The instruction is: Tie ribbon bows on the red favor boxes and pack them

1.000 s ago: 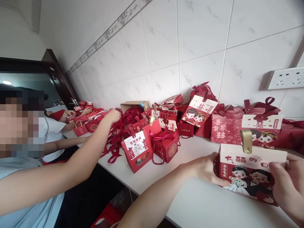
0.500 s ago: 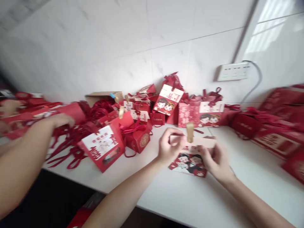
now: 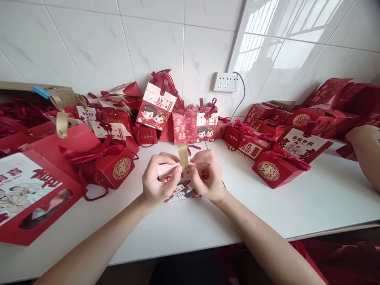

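A small red-and-white gift box (image 3: 183, 192), printed with a cartoon couple, stands on the white table in front of me. From its top edge rises a gold strap (image 3: 182, 155). My left hand (image 3: 160, 176) pinches the pale top flap just left of this strap. On the other side, my right hand (image 3: 208, 177) pinches the same top edge, its thumb close to the left one. Fingers cover much of the upper part of the box. A short dark red ribbon (image 3: 194, 148) lies behind it.
Finished-looking red gift boxes (image 3: 107, 166) crowd the left, with a larger windowed box (image 3: 38, 194) nearest. More boxes (image 3: 277, 166) stand at the right, where another person's arm (image 3: 363, 154) reaches in. A socket strip (image 3: 226, 82) with a cable is on the tiled wall.
The view has swung right, so the other person's arm at the left is out of sight. My hands have drawn closer together along the box's top edge, beside the gold strap.
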{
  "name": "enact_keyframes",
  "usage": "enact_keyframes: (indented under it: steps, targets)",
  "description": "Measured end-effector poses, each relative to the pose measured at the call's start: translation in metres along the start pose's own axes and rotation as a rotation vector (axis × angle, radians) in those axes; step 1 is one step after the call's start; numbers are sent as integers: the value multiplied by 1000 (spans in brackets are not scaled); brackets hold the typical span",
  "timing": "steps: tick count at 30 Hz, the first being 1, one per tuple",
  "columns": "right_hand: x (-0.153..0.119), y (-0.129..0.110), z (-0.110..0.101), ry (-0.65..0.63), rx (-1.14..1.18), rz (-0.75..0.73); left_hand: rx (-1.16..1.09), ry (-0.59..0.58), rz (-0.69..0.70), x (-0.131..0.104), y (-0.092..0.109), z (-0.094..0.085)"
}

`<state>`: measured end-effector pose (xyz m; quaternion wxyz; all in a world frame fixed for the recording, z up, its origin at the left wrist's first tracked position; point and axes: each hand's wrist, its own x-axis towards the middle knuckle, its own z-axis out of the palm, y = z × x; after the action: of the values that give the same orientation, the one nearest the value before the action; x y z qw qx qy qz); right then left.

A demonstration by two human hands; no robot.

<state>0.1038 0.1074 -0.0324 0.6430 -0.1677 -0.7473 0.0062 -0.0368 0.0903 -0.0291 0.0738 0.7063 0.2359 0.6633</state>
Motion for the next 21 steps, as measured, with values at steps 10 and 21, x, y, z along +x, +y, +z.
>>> enact_keyframes:
  steps: [10, 21]
  targets:
    - [-2, 4, -2, -30, -1, -13, 130, -97, 188, 11, 1, -8]
    - [-2, 2, 0, -4, -40, 62, 184, -65, 94, 4, -4, -7]
